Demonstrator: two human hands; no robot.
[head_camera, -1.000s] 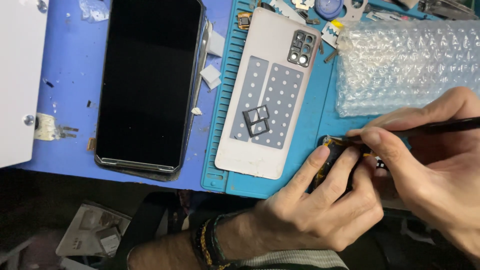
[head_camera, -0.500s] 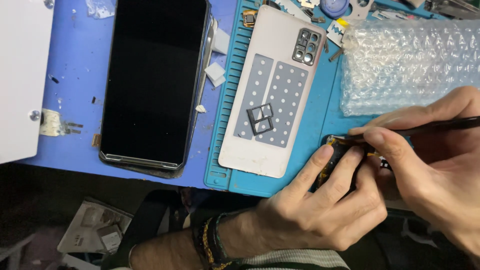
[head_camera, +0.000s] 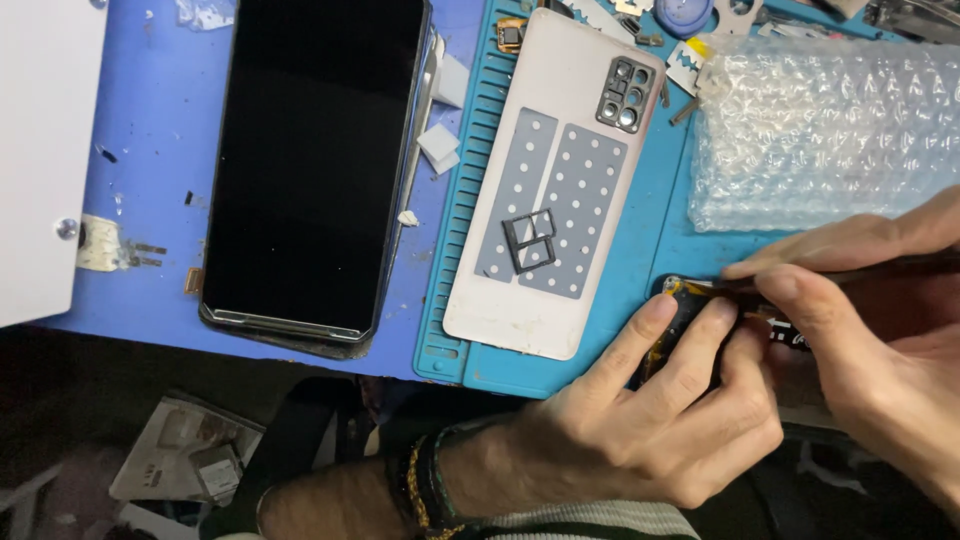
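Note:
My left hand (head_camera: 650, 420) grips a small dark part with amber tape (head_camera: 682, 305) at the front edge of the teal work mat (head_camera: 640, 250). My right hand (head_camera: 870, 330) holds a thin dark tool (head_camera: 850, 270) whose tip touches the top of that part. To the left on the mat lies a pale phone back cover (head_camera: 555, 190), inside face up, with a black card tray (head_camera: 528, 240) resting on it. A phone with a dark screen (head_camera: 310, 160) lies on the blue mat (head_camera: 150, 130) further left.
A sheet of bubble wrap (head_camera: 820, 130) covers the mat's far right. A white panel (head_camera: 40, 150) sits at the left edge. Small screws, tape scraps and loose parts (head_camera: 690, 40) lie along the back. Below the bench edge, paper packets (head_camera: 190, 450) lie on the floor.
The view has shifted slightly, so everything sits a little right and lower in the picture. Both hands stay on the small part with the tool tip against it.

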